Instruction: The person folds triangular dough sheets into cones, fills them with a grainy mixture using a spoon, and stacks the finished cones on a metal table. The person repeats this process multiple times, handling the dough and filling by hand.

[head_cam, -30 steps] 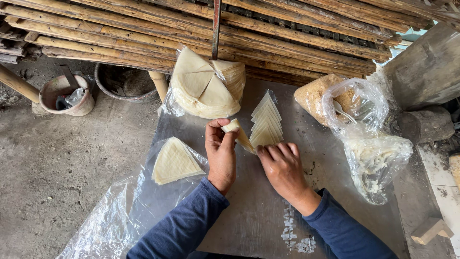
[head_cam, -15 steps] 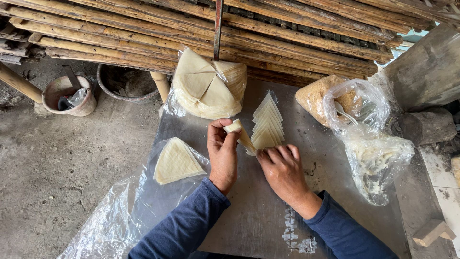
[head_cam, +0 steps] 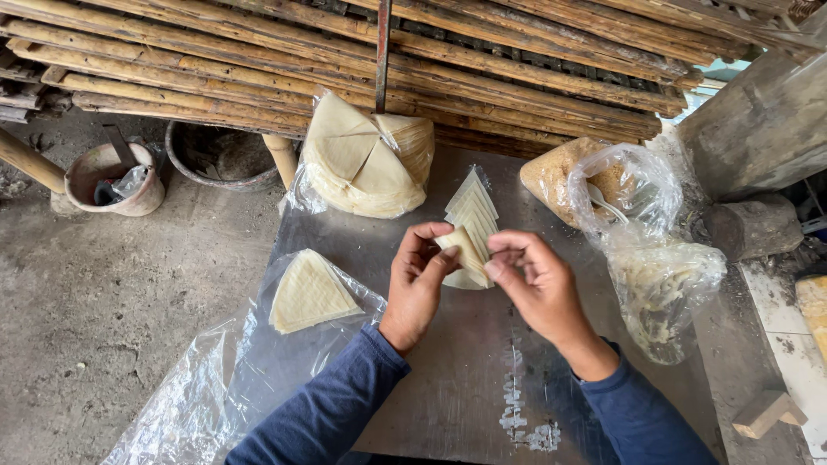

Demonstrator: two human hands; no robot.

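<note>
From the head camera, looking down, the left hand [head_cam: 417, 282] and right hand [head_cam: 536, 288] meet over the middle of a grey metal surface [head_cam: 448, 387], both in dark blue sleeves. Between them they pinch one pale triangular pastry wrapper [head_cam: 463, 250]: the left hand's thumb and forefinger are closed on its near-left edge, and the right hand's fingertips [head_cam: 493, 270] are closed on its right edge, the remaining fingers curled loosely. The wrapper sits tilted, lifted just above a fanned row of wrappers [head_cam: 472, 205] that lies on the surface directly beyond the hands, its points aimed away from the person. To the left of the left hand, well apart from it, a triangular stack of wrappers [head_cam: 308, 294] rests on a clear plastic sheet [head_cam: 198, 387] that trails off the near-left edge of the surface. Beyond the left hand, a big bagged pile of wrappers [head_cam: 366, 159] leans against the bamboo poles [head_cam: 482, 52]. Beyond and to the right of the right hand stands an open plastic bag of brownish filling [head_cam: 568, 176] with a spoon in it, and to the right of the right hand a second clear bag [head_cam: 663, 288] holds pale shredded stuff. Far left, on the concrete floor, sits a small bucket [head_cam: 112, 176].
</note>
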